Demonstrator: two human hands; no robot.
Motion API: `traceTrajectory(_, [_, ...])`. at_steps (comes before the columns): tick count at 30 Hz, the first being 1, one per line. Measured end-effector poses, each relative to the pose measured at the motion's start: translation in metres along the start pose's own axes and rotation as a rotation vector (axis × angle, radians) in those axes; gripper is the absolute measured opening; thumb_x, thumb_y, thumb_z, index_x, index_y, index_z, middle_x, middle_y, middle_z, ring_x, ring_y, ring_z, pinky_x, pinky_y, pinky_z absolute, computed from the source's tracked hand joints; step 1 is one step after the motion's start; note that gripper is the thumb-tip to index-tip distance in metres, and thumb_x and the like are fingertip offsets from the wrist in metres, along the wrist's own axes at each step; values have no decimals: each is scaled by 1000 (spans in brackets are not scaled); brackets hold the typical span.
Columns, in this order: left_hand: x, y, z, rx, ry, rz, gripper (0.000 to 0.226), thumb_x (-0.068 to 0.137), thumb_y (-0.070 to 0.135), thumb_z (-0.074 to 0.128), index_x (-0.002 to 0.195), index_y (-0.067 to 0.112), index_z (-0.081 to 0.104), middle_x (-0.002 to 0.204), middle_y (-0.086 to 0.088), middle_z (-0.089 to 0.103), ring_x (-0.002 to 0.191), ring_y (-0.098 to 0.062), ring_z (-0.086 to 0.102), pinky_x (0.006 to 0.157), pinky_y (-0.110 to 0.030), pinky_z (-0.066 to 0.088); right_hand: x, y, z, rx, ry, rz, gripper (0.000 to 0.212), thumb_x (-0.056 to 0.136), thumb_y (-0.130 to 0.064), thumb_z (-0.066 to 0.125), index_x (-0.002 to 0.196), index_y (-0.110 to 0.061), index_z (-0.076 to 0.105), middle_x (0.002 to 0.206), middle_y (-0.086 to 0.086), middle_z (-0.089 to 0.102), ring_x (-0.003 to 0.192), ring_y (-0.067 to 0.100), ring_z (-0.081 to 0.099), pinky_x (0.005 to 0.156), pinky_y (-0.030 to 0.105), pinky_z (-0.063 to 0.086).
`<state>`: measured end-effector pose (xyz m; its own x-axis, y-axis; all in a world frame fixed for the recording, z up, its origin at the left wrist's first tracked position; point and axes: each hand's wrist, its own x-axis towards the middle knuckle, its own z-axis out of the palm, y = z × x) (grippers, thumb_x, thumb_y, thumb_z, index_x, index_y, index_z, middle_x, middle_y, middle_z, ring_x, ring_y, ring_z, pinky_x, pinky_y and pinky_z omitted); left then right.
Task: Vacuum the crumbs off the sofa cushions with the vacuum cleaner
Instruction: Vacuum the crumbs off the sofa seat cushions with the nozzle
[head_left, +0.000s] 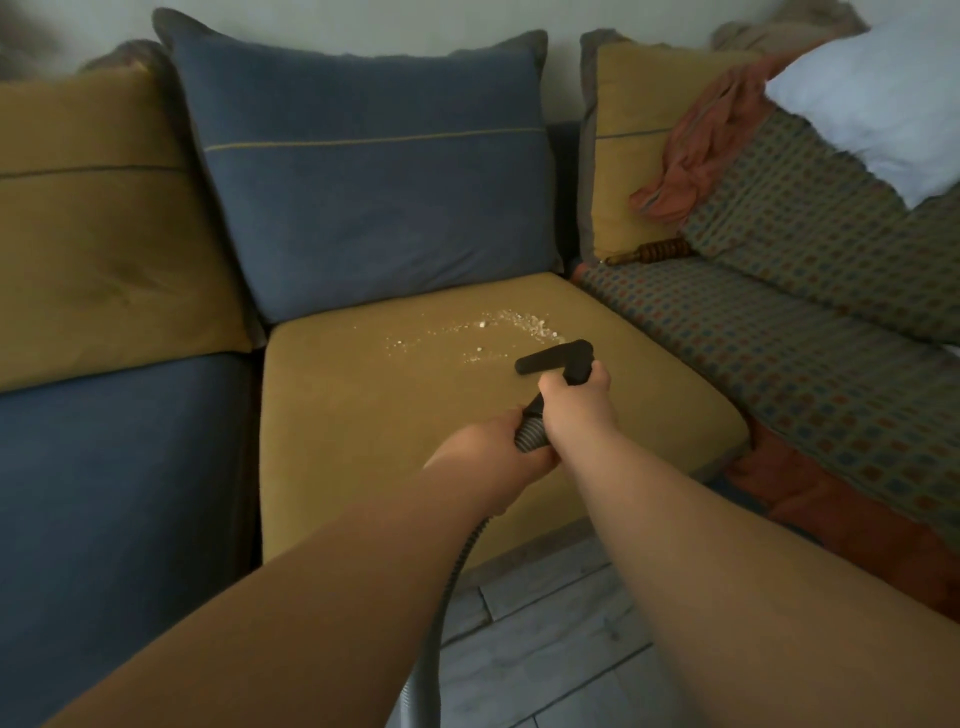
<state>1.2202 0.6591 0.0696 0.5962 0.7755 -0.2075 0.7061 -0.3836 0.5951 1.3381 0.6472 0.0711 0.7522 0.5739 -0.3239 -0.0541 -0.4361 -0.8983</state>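
Note:
White crumbs (483, 332) lie scattered across the back half of the mustard seat cushion (363, 415). A black flat vacuum nozzle (553, 357) rests on that cushion just in front of and to the right of the crumbs. My right hand (576, 400) grips the nozzle's neck. My left hand (488, 447) holds the ribbed grey hose (530, 434) right behind it. The hose runs down between my forearms toward the floor.
A blue back cushion (374, 182) stands behind the seat, with mustard cushions (104, 208) on either side. A patterned blanket (810, 322), an orange cloth (696, 150) and a white pillow (883, 104) lie on the right. Grey plank floor (545, 623) is below.

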Motion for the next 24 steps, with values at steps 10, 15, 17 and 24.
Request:
traceTrajectory(10, [13, -9, -5, 5, 2, -24, 33, 87, 58, 54, 107, 34, 43, 76, 2, 62, 55, -12, 63, 49, -25, 54, 12, -4, 15, -6, -50, -19, 72, 88, -31, 49, 151, -35, 15, 124, 10, 56, 73, 23, 53, 54, 28, 36])
traceTrajectory(15, [3, -30, -24, 33, 47, -81, 45, 87, 58, 53, 123, 31, 46, 75, 2, 64, 55, -15, 66, 50, -26, 56, 7, -12, 47, -10, -140, -9, 73, 89, -34, 50, 152, -37, 12, 131, 9, 54, 77, 25, 52, 60, 31, 40])
traceTrajectory(17, [0, -36, -31, 53, 64, -105, 50, 87, 59, 53, 128, 31, 45, 76, 2, 64, 57, -15, 67, 53, -28, 58, 3, -15, 56, -3, -168, -2, 72, 89, -35, 50, 151, -38, 13, 130, 9, 54, 82, 28, 54, 69, 37, 48])
traceTrajectory(24, [4, -26, -23, 30, 45, -84, 58, 86, 58, 54, 136, 31, 41, 76, 2, 64, 53, -14, 65, 47, -25, 56, 5, -13, 42, -4, -127, -1, 69, 91, -34, 49, 151, -36, 15, 119, 8, 57, 68, 21, 51, 50, 27, 34])
